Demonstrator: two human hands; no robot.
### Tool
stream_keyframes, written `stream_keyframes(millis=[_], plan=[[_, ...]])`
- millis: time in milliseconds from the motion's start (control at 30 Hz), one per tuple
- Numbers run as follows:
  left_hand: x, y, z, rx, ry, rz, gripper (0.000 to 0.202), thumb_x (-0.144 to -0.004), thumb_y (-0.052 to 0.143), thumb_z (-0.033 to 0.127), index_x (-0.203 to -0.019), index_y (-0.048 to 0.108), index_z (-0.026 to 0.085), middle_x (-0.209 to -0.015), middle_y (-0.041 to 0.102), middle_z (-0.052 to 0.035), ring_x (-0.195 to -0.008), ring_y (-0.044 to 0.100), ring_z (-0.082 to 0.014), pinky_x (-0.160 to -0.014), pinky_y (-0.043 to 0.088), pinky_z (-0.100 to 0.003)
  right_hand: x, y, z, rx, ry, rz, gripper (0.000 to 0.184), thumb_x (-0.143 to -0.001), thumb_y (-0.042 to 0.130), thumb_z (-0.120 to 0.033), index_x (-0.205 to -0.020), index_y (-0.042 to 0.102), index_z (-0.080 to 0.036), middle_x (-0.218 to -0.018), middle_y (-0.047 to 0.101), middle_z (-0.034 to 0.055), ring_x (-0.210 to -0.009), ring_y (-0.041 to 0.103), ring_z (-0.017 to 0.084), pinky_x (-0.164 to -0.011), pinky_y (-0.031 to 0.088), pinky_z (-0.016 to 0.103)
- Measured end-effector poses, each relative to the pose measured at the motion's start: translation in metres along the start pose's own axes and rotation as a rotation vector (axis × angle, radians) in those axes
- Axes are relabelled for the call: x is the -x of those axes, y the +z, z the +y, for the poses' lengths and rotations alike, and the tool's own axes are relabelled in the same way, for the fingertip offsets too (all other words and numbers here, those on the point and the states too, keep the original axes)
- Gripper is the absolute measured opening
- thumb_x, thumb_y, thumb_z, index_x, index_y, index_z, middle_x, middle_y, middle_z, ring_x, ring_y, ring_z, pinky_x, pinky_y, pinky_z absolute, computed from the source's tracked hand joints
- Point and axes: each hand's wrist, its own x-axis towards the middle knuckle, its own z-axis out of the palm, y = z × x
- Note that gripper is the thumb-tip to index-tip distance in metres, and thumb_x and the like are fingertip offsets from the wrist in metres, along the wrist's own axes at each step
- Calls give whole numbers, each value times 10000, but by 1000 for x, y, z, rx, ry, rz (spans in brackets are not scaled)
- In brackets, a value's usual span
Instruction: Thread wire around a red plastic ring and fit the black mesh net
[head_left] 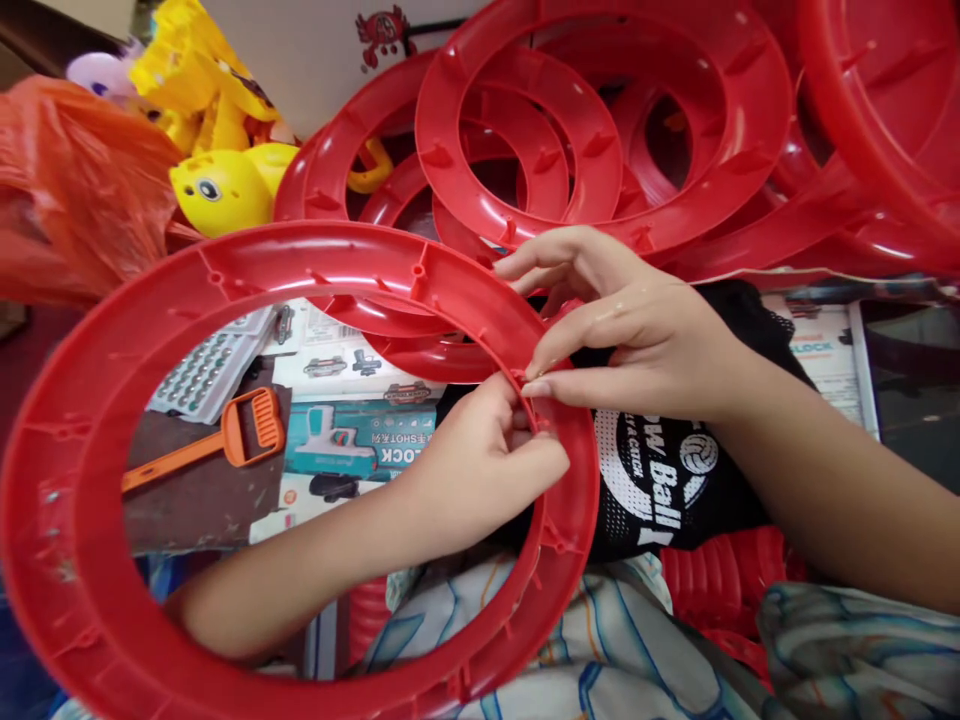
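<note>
A large red plastic ring, with a channel and small ribs and posts inside it, is held tilted over the lap. My left hand comes up through the ring's opening, its fingers curled around the inner rim at the right side. My right hand is at the same spot from the outer side. Its thumb and index fingertip pinch together against the rim, and the other fingers are bent above the ring. Whatever sits between those fingertips is too small to make out.
Many more red rings are piled at the back. At the left are a yellow toy, an orange plastic bag, an orange scoop-like tool and a clear tray of small balls. A black printed bag lies beneath my right arm.
</note>
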Motion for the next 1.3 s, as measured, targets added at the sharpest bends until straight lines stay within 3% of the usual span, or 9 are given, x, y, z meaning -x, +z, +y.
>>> stream_keyframes(millis=[200,300,467,733,900,1000,1167,1300], plan=[[0,0,6,-77,-53,-39,177,-747,556,93,-883,502,192,-727,524,46,-665,522,-97,-613,458,-220,1,-1,1,-52,-29,88,31,-774,729,-217,-743,728,-223,-1341,518,43,-1252,525,225,-1091,467,376],[0,-2,3,-97,-109,-98,173,-758,552,97,-862,457,198,-719,455,54,-664,462,-91,-613,423,-223,1,-3,1,-45,11,42,27,-766,731,-205,-749,735,-226,-1362,515,42,-1274,513,223,-1108,450,367],[3,-7,3,-151,-182,-290,161,-795,530,102,-827,406,200,-745,397,55,-647,345,-80,-574,339,-222,1,-5,1,-72,93,2,59,-800,704,-210,-743,719,-213,-1374,546,36,-1304,508,210,-1133,422,336],[4,-13,0,-133,-194,-349,133,-863,529,190,-944,426,210,-843,472,23,-696,440,-105,-670,447,-287,0,-3,0,15,128,-14,87,-835,674,-228,-750,691,-223,-1267,647,14,-1136,629,179,-1034,508,303],[4,-11,-1,-58,-196,-356,105,-888,524,209,-914,422,213,-774,460,33,-748,500,-129,-759,484,-328,1,-1,-1,85,89,11,108,-863,661,-230,-756,668,-218,-1150,699,9,-963,677,133,-927,553,267],[3,-10,2,8,-228,-325,136,-860,585,245,-928,479,194,-769,524,17,-726,531,-128,-691,490,-282,2,0,0,90,83,29,109,-865,653,-213,-756,654,-219,-1117,707,10,-956,682,133,-882,562,263],[-3,-5,4,104,-21,-11,148,-795,647,183,-917,565,166,-816,645,-5,-702,604,-107,-629,514,-212,2,2,2,106,18,36,77,-849,657,-162,-775,642,-173,-1075,710,26,-936,667,95,-835,537,193],[-4,4,-1,86,41,116,211,-764,666,143,-941,558,183,-794,656,25,-663,604,-84,-597,509,-181,3,2,2,116,28,40,79,-834,639,-114,-776,636,-168,-1065,704,23,-919,657,82,-794,524,172]])
